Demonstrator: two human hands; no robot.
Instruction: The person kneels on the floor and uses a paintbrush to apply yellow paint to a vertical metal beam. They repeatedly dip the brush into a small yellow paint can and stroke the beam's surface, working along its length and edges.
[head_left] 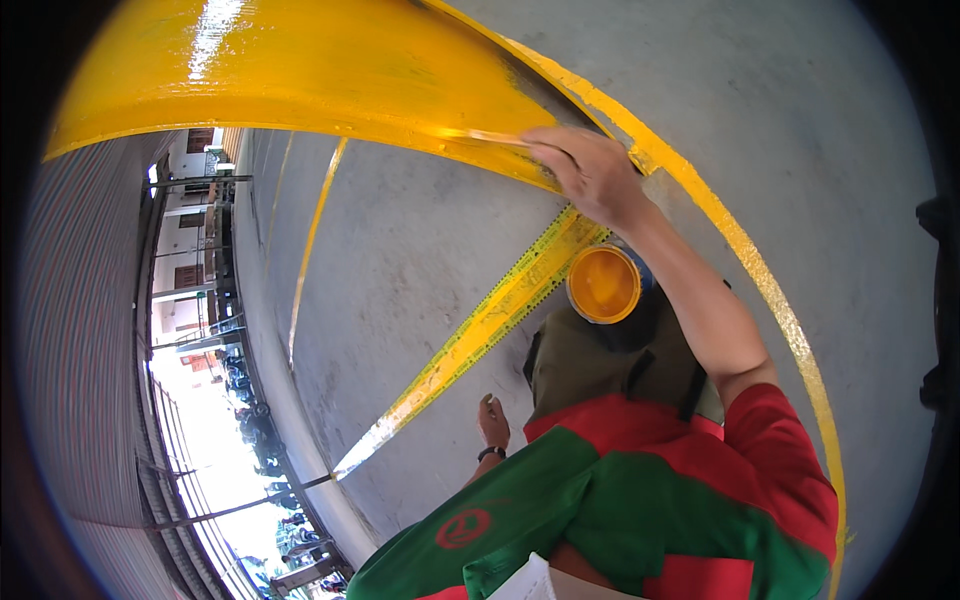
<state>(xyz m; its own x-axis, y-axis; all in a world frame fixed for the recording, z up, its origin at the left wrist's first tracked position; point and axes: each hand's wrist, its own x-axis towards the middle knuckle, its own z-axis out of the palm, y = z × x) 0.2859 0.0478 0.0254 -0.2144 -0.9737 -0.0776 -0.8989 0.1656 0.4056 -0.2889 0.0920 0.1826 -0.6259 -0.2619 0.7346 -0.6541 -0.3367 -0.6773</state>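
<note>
In my right hand (590, 175) is a paintbrush (495, 137), its pale handle pinched between the fingers. The brush tip meets a large curved panel (350, 85), coated in glossy yellow, with darker patches near its right end. Below my right forearm, an open can of yellow paint (603, 284) sits beside my olive trouser legs. My left hand (493, 422) hangs low by my left side, away from the panel, with its fingers loosely bent and nothing visible in it. A dark band (491, 453) circles that wrist.
A wide yellow floor strip (480, 335) with patterned edges runs under the panel. Another yellow line (740, 240) curves along the grey concrete floor (400, 240) on the right. Corrugated sheeting (80, 330) rises at left, with parked motorbikes (250, 385) and a building beyond.
</note>
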